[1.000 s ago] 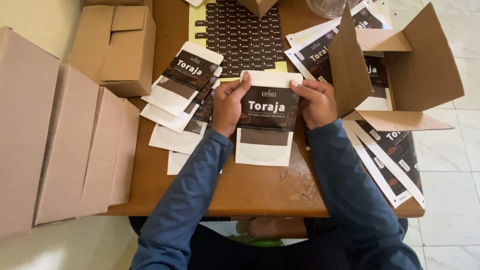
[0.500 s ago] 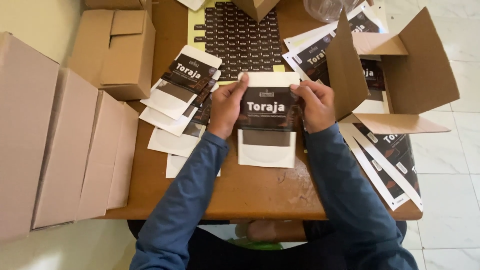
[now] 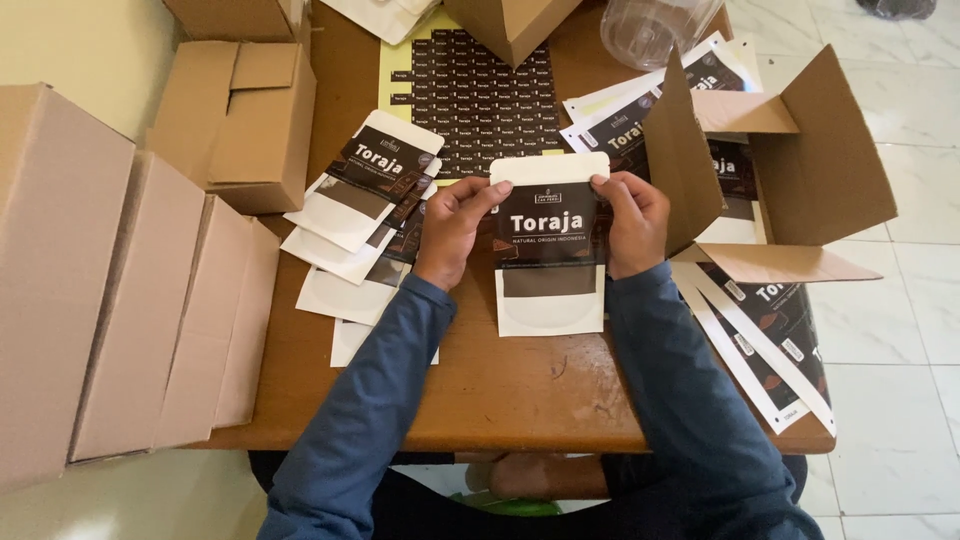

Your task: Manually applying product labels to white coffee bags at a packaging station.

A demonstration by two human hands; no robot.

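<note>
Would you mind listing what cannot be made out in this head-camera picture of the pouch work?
- Open box: its contents, hidden by its flaps.
- Pouch: side edges covered by the left hand and right hand; its back faces away.
- Clear container: cut off by the top edge.
- Sticker sheet: its print is too small.
- Stack of pouches: the lower ones are overlapped.

Small packing workspace (home-like): wooden table (image 3: 520, 400), cardboard boxes (image 3: 150, 300), stacked pouches (image 3: 350, 220), tiled floor (image 3: 900, 330).

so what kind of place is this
Probably a small home packing spot: both hands hold a white pouch on a wooden table, amid cardboard boxes and a label sheet.
</note>
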